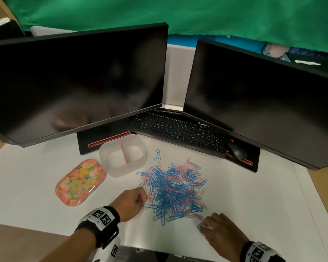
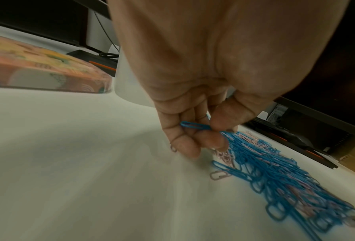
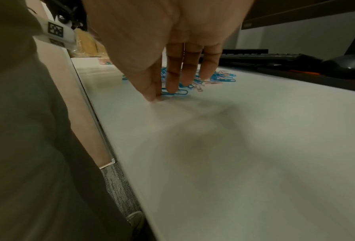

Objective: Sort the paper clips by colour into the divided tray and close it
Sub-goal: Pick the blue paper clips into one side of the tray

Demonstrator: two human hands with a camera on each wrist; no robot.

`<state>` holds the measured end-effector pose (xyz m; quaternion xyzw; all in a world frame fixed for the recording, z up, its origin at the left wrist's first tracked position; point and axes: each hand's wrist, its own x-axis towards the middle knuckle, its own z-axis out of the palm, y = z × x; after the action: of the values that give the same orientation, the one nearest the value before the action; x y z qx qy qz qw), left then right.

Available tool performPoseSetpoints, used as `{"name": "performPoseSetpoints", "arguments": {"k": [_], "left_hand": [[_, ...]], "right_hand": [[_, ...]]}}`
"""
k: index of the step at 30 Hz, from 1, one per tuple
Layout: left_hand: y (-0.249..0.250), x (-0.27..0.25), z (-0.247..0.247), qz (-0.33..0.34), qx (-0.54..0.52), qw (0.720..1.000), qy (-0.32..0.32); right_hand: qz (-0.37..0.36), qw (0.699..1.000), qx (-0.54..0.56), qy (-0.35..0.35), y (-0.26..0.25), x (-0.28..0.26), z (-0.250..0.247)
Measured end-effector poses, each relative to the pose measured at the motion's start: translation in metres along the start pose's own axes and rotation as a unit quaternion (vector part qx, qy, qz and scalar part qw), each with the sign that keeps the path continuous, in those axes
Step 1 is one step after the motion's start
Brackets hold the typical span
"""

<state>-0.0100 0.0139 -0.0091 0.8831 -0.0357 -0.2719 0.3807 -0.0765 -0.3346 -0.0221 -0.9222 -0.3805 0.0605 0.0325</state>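
Observation:
A heap of blue and pink paper clips point(image 1: 175, 190) lies on the white desk. The frosted divided tray point(image 1: 110, 168) stands open behind the heap's left side, with a pink divider point(image 1: 123, 152) and nothing visible inside. Its floral lid point(image 1: 80, 182) lies flat to the left. My left hand point(image 1: 134, 200) is curled at the heap's left edge and pinches a blue clip point(image 2: 195, 125) between thumb and fingers. My right hand point(image 1: 214, 228) is at the heap's near right corner, straight fingers pressing on a blue clip point(image 3: 177, 92) on the desk.
Two dark monitors point(image 1: 74, 82) stand behind, with a black keyboard point(image 1: 178, 129) and mouse point(image 1: 237, 151) between them. The desk's front edge point(image 1: 159, 250) runs just below my wrists. Bare white desk point(image 1: 27, 186) lies left of the lid.

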Motion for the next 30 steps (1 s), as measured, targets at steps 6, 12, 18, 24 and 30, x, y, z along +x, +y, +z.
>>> {"name": "performPoseSetpoints", "arguments": {"k": [6,12,18,24,30], "left_hand": [[0.007,0.000,0.006,0.053,0.081,0.995,-0.036],[0.006,0.006,0.013,0.084,0.205,0.975,-0.003],[0.005,0.008,0.013,0.091,0.233,0.968,-0.008],[0.006,0.007,0.013,0.086,0.206,0.975,0.007],[0.006,0.004,0.005,0.076,0.141,0.987,0.032]], "right_hand": [[0.013,1.000,0.023,0.006,0.002,-0.006,-0.003],[0.027,0.999,0.025,-0.030,0.001,0.010,0.001],[0.037,0.992,0.078,-0.095,0.003,0.017,0.007],[0.052,0.991,0.092,-0.084,0.002,0.021,0.003],[0.142,0.979,0.136,-0.050,0.004,0.013,-0.006]]}}
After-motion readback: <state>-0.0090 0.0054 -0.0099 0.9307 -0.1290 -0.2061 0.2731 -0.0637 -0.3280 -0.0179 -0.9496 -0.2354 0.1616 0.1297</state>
